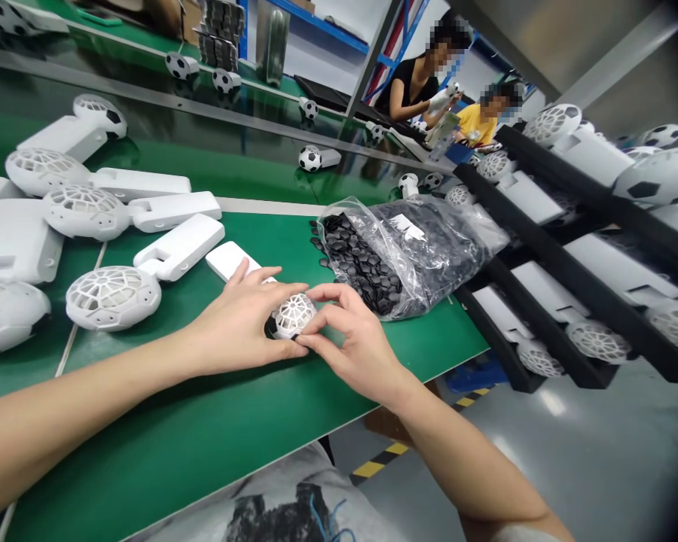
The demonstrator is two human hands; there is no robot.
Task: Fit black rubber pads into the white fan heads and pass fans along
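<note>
My left hand point(248, 320) is wrapped round a white handheld fan point(294, 315) whose round head looks like a football with an open lattice. Its white handle point(233, 260) points away to the upper left, behind my fingers. Black patches show on the side of the head, beside my left fingers and near my right fingertips. My right hand point(347, 339) has thumb and fingers pinched at the head's right edge; whatever lies between those fingertips is hidden. Just beyond my right hand, a clear plastic bag point(423, 256) spills many small black pieces point(355, 263).
Several white fans without black patches point(113, 297) lie on the green table point(203, 429) at left. Black racks point(570, 278) holding more fans stand at right. A conveyor point(163, 139) runs behind, carrying a finished-looking fan point(310, 158). Two people point(415, 90) sit farther back.
</note>
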